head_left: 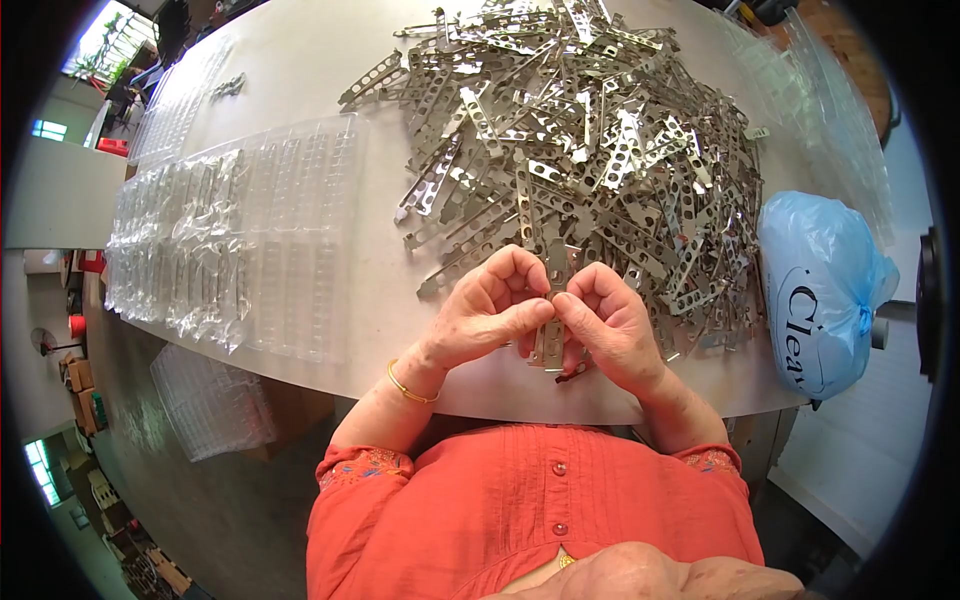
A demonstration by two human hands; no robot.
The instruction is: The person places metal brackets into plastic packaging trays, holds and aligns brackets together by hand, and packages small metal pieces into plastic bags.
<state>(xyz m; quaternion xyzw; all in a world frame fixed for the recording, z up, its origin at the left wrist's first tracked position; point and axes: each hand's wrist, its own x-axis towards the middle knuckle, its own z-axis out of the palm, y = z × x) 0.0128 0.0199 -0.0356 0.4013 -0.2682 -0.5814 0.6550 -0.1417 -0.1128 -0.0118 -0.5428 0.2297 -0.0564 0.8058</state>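
Both hands meet at the near edge of a heap of perforated metal brackets (590, 130). Between them is one flat metal bracket (548, 348), pointing toward my body. My left hand (495, 305), with a gold bangle at its wrist, is closed, thumb and fingers pinched at the bracket's left side. From the other side my right hand (610, 325) is closed on the same piece, its thumb tip almost against the left thumb. The fingers partly cover the bracket's middle.
Clear plastic trays (300, 240) lie on the left, part of them filled with wrapped pieces. A blue plastic bag (825, 295) stands at the right table edge. Clear plastic sheets (820, 120) lie at the far right. More trays (215, 400) sit below the table's left side.
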